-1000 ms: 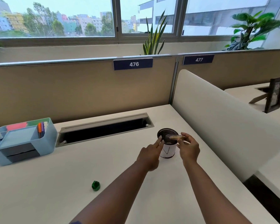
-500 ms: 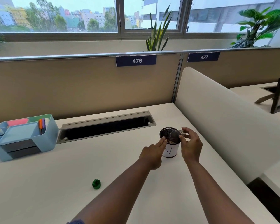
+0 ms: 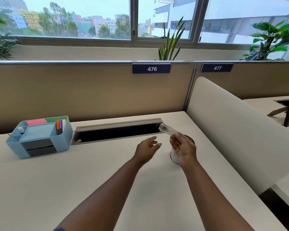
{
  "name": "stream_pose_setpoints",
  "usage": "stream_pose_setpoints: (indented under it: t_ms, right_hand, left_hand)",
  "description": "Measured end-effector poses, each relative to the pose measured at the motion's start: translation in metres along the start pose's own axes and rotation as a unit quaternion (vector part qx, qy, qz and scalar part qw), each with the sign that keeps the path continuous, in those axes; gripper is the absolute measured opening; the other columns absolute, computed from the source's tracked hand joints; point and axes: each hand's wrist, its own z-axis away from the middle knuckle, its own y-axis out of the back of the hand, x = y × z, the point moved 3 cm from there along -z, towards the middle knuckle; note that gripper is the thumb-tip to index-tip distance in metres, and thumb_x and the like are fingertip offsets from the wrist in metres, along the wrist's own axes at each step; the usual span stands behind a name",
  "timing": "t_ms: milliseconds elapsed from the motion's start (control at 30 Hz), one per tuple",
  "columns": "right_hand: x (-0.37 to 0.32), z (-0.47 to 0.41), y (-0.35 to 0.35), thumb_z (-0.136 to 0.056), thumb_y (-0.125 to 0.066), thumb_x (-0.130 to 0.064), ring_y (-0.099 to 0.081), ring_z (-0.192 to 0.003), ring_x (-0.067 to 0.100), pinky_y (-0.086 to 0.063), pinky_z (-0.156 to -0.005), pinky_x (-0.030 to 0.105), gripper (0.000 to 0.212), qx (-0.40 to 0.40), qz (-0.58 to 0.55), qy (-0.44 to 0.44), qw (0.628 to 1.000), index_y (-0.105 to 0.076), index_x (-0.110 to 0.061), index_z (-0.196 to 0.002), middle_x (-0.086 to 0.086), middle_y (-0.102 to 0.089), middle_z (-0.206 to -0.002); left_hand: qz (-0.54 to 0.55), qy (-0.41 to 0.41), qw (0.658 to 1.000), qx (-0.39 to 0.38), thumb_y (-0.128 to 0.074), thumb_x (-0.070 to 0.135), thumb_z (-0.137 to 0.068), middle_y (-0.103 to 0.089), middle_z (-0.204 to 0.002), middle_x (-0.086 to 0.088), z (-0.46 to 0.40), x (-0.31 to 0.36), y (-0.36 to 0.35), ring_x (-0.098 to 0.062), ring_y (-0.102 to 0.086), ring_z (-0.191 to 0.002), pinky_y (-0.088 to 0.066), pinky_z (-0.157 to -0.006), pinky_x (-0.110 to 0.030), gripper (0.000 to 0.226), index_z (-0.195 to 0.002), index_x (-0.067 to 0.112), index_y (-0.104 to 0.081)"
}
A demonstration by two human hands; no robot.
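organizer (image 3: pixel 40 137) left on desk (image 3: pixel 73 180), cup (image 3: pixel 174 157) right — slot (image 3: pixel 118 132) behind

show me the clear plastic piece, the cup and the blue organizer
clear plastic piece (image 3: pixel 166 131), head view, on its upper free end
cup (image 3: pixel 173 155), head view, on its white side
blue organizer (image 3: pixel 64 139), head view, on its front wall

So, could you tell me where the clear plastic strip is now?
Head view, right of centre: the right hand holds the clear plastic strip above the cup, near the cable slot.
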Motion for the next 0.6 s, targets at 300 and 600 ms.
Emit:
stream_pose_setpoints:
  t_ms: [300,600]
  right_hand:
    - [0.07,0.053,-0.064,-0.088,-0.053,-0.007,-0.063,-0.076,0.018,-0.059,-0.059,0.02,0.015,-0.181,0.067,-0.12,0.974,-0.059,-0.004,-0.102,0.012,-0.064,-0.086]
    - [0.152,0.072,-0.072,-0.075,-0.069,-0.014,-0.063,-0.088,0.023,-0.051,-0.085,0.032,0.025,-0.27,0.608,0.072,0.743,-0.068,-0.017,-0.1,0.009,-0.069,-0.097]
  left_hand:
    - [0.222,-0.004,0.971,0.089,-0.059,0.021,-0.087,-0.067,-0.086,-0.001,0.036,-0.011,0.079,-0.014,-0.063,-0.083,-0.045,-0.073,-0.029,0.005,-0.082,0.021,-0.06]
    - [0.17,0.004,0.971,0.171,-0.06,0.017,-0.087,-0.061,-0.097,-0.006,0.068,-0.039,0.16,-0.02,-0.056,-0.095,-0.045,-0.072,-0.027,0.011,-0.092,0.024,-0.055]
